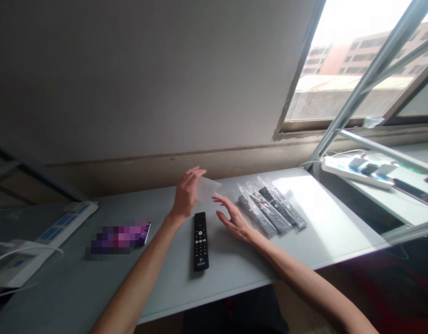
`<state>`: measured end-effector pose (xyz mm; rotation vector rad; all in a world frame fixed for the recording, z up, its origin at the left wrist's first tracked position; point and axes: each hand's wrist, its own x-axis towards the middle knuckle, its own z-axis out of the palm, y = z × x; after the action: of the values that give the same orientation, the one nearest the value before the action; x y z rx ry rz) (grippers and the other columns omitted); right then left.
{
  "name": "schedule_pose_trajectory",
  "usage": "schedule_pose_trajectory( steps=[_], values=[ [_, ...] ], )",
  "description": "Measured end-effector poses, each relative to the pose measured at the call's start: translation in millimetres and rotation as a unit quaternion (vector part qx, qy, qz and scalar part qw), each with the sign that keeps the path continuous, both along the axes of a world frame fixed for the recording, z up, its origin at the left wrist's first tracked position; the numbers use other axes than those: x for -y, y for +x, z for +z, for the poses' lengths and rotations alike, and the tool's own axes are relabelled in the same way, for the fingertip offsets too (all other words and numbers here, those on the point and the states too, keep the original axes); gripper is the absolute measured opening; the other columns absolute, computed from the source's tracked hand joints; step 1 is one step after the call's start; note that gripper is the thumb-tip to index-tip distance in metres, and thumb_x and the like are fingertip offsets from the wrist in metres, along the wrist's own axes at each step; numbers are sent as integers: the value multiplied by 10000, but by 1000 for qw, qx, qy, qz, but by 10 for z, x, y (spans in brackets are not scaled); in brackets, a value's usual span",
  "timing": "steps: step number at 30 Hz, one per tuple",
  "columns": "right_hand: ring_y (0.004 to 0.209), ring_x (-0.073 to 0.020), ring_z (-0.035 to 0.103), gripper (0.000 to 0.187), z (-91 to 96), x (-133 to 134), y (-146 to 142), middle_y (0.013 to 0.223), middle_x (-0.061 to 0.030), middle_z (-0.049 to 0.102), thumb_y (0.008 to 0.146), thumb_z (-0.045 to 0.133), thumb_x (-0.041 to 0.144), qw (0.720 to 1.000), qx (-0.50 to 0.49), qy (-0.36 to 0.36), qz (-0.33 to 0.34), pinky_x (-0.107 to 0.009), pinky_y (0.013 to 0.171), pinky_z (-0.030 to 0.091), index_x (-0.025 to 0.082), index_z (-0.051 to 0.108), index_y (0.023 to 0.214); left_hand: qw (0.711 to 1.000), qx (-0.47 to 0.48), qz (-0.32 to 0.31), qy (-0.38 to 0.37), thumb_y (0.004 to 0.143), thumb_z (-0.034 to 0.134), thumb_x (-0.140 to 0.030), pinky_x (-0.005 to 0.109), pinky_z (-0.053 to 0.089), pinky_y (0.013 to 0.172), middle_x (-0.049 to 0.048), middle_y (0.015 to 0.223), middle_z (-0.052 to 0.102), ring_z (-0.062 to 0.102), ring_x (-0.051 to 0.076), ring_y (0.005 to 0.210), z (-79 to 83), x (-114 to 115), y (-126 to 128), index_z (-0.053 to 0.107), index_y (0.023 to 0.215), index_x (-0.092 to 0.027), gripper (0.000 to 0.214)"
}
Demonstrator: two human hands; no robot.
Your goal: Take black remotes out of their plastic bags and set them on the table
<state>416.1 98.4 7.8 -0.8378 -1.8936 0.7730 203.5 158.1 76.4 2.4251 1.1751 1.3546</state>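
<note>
A black remote control [201, 240] lies bare on the grey table [321, 232], lengthwise toward me. Above its far end my left hand [186, 192] holds up a clear plastic bag [207, 189] by one side. My right hand [232, 216] hovers open beside the bag, fingers spread, just right of the remote and holding nothing. To the right lie three remotes sealed in clear bags [272, 211], side by side.
A white power strip [66, 222] with cables sits at the left. A blurred phone-like thing [119, 237] lies left of the remote. A second power strip with plugs [360, 169] sits on a neighbouring table under the window, behind metal bars [370, 74].
</note>
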Motion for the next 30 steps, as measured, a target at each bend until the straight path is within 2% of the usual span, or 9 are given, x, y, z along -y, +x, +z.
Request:
schedule_pose_trajectory(
  steps=[2,5,7,10,14,19,22,26,30],
  values=[
    [1263,-241,672,506,77,25,3,1358,-91,723,1090,524,467,997,-45,-52,21,-452,1164,491,292,509,1565,995,-95,7,4,899,415,-38,520,422,1251,131,1401,679,569,285,1415,-82,0,-183,638,1391,-185,560],
    [1129,-244,692,423,187,46,13,1150,-51,758,1110,431,569,991,-65,-108,52,-419,1100,500,268,717,1188,982,-190,6,-22,825,395,29,510,492,1194,135,1296,715,634,291,1296,-328,28,-336,693,1294,-190,597],
    [1033,-243,689,467,221,39,14,1025,-39,751,1100,436,588,987,-61,-144,41,-393,1030,512,258,727,947,977,-210,19,-29,814,418,31,516,499,1186,129,1276,721,637,301,1283,-496,50,-385,709,1261,-205,584],
    [881,-237,662,451,201,-3,2,857,-21,720,1040,543,609,980,-47,-195,5,-370,908,523,262,693,793,974,-221,29,-36,834,444,13,527,510,1162,136,1271,724,632,316,1286,-659,76,-439,710,1252,-208,542],
    [801,-222,633,442,148,-50,-21,780,-21,703,996,597,600,976,-39,-212,-5,-351,814,511,242,694,756,972,-229,30,-34,846,437,29,536,472,1199,133,1319,716,618,314,1330,-716,111,-496,687,1294,-215,568],
    [845,-224,650,520,164,-21,-32,825,-27,718,1054,479,607,976,-42,-211,20,-364,881,517,243,686,746,973,-227,29,-35,840,427,44,540,446,1226,119,1347,708,601,309,1366,-715,170,-454,672,1337,-219,614],
    [797,-220,627,472,178,3,-29,780,-18,692,1039,529,587,977,-35,-212,12,-358,817,516,254,661,731,976,-214,17,-32,902,417,14,532,429,1241,117,1365,707,589,297,1388,-713,196,-399,657,1389,-216,590],
    [753,-204,599,386,163,-2,-25,747,-15,659,1025,557,489,980,-36,-195,-21,-338,755,499,249,618,729,977,-211,-10,-19,1055,469,-174,533,371,1281,91,1462,676,567,288,1426,-706,218,-345,565,1535,-243,494],
    [733,-187,580,306,93,-18,-32,744,-7,649,1018,553,396,987,-12,-160,-26,-315,711,472,242,608,759,973,-229,-29,13,1096,529,-323,533,335,1299,105,1535,640,547,296,1459,-693,247,-286,492,1613,-221,528]
  ],
)
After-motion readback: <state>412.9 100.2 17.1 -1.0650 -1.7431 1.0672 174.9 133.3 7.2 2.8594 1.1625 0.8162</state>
